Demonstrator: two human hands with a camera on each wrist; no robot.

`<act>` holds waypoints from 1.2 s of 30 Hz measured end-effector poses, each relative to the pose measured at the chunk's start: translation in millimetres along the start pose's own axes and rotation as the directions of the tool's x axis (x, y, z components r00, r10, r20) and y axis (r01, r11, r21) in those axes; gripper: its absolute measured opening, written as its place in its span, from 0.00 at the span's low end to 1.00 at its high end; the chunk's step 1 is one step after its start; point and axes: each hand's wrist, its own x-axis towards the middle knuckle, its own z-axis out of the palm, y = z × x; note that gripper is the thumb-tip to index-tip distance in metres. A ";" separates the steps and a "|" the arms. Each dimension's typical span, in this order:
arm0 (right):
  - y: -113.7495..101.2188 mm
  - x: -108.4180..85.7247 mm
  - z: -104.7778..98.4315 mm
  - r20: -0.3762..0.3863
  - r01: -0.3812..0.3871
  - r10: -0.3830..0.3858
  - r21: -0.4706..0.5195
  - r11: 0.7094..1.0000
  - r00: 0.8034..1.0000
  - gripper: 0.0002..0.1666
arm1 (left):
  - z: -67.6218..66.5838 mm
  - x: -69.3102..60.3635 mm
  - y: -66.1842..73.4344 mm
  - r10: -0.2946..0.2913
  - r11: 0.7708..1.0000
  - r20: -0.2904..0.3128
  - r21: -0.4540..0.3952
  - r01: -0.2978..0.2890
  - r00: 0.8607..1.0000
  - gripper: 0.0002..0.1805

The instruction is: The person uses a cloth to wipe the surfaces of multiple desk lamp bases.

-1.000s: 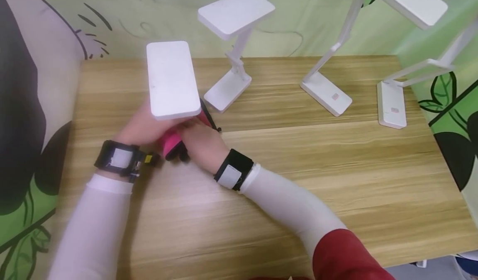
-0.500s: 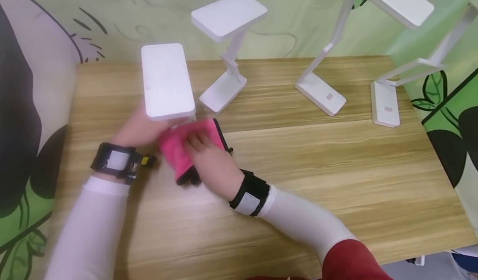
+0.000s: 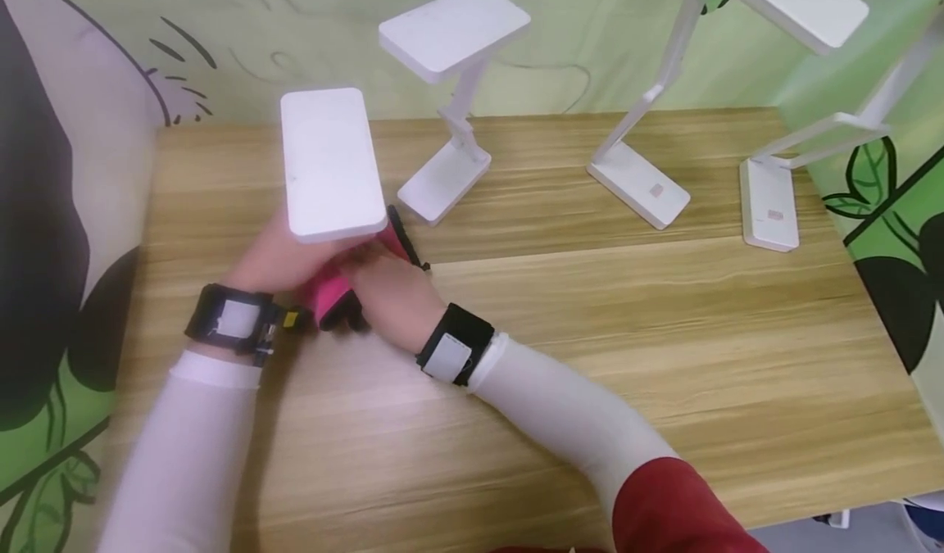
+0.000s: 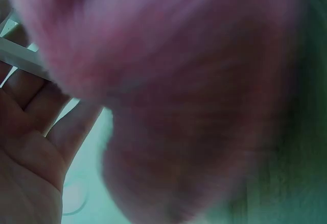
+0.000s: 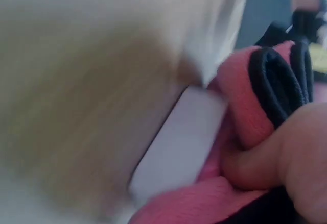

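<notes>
One pink cloth [image 3: 329, 297], pinched in your right hand [image 3: 396, 295], is back under the lamp head [image 3: 333, 164], seemingly rubbing; left hand's [image 3: 283, 256] grip unclear.

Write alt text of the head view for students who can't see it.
A person's right hand holds a pink, black-edged cloth near the left hand, which a white lamp's head partly hides. Three more lamps stand to the right on a wooden table.

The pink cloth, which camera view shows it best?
The right wrist view: the pink cloth shows its folds and dark edges most clearly there, gripped by the right hand. The head view shows only parts around that hand and the leftmost lamp. The left wrist view shows it large but blurred.
</notes>
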 end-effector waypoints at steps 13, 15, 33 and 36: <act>-5.5 -52.7 -6.6 0.003 -0.004 0.004 -0.012 1.000 1.000 0.30 | -1.5 -5.2 2.2 -0.019 0.999 0.001 0.034 0.019 1.000 0.31; -7.7 -62.5 -8.0 0.039 -0.002 0.002 0.007 1.000 0.999 0.29 | -0.3 -3.9 1.6 -0.013 0.999 0.006 0.043 0.012 1.000 0.32; 27.9 -81.5 -58.6 -0.147 -0.048 0.078 0.201 0.978 0.986 0.40 | -6.6 -11.3 4.8 0.046 0.996 0.019 0.075 -0.047 0.999 0.21; 32.9 -84.9 -66.8 -0.146 -0.079 0.113 0.217 0.973 0.983 0.40 | -15.9 -5.1 1.7 0.077 0.990 -0.007 0.116 -0.076 0.997 0.20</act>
